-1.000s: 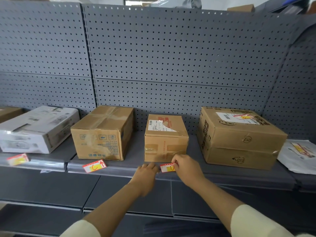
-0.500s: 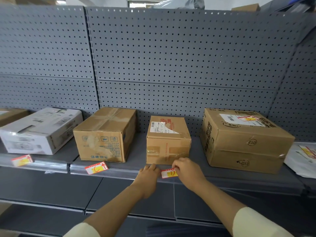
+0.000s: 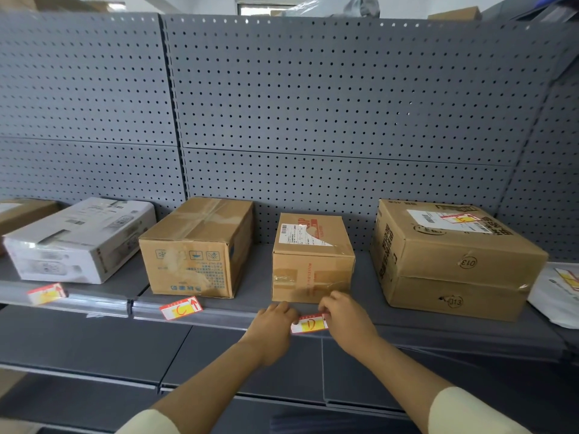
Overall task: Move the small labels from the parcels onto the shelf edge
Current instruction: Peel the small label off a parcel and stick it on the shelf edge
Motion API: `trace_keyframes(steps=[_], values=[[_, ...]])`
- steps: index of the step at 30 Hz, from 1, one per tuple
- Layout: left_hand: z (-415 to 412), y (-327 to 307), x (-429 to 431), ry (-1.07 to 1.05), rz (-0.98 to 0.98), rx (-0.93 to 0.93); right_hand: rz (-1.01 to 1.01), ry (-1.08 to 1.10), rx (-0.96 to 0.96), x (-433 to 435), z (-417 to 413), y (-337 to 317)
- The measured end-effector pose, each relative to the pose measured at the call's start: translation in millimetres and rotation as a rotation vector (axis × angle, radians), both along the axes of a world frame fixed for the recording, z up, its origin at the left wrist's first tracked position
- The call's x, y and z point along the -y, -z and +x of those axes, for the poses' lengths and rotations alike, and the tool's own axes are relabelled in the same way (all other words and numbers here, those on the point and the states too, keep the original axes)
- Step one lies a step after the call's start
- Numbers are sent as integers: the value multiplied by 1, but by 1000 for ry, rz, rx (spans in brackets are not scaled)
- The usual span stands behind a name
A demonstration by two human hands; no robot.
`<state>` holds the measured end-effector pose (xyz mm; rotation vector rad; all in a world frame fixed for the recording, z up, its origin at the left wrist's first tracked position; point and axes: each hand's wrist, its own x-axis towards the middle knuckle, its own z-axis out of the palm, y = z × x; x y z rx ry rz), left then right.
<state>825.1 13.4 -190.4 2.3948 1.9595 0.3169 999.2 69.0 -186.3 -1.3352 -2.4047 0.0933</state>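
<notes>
Head cam is the only view, so here goes. Both hands are down at the shelf edge (image 3: 219, 313), right in front of the small cardboard box (image 3: 311, 261). Between them sits a small red, white and yellow label (image 3: 308, 324), lying along the front edge of the shelf. The left hand (image 3: 272, 327) has its fingers curled over, fingertips touching the label's left end. The right hand (image 3: 347, 321) is curled too, with its fingers on the label's right end; can't tell if either hand is pinching it or only pressing it flat.

Two more labels are already on that front edge: one with an arrow (image 3: 181, 307) below the taped brown box (image 3: 197, 249), and another (image 3: 46, 293) further left, under the white box (image 3: 78, 239).

Over toward the right end of the shelf the big cardboard box (image 3: 454, 261) has a small label (image 3: 460, 218) on its top, over the white shipping sticker. At the far right edge a white mailer bag (image 3: 556, 296) lies flat with a label (image 3: 568, 277) on it as well. Grey pegboard (image 3: 329, 104) runs behind everything. Cream sleeves show on both forearms at the bottom.
</notes>
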Motion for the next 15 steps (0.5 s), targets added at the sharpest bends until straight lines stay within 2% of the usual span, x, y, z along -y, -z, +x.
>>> trace_keyframes(steps=[8, 15], values=[[21, -24, -14, 69, 54, -46, 109, 16, 83, 6, 23, -16], [59, -52, -33, 132, 59, -16, 91, 121, 175, 12, 63, -29]])
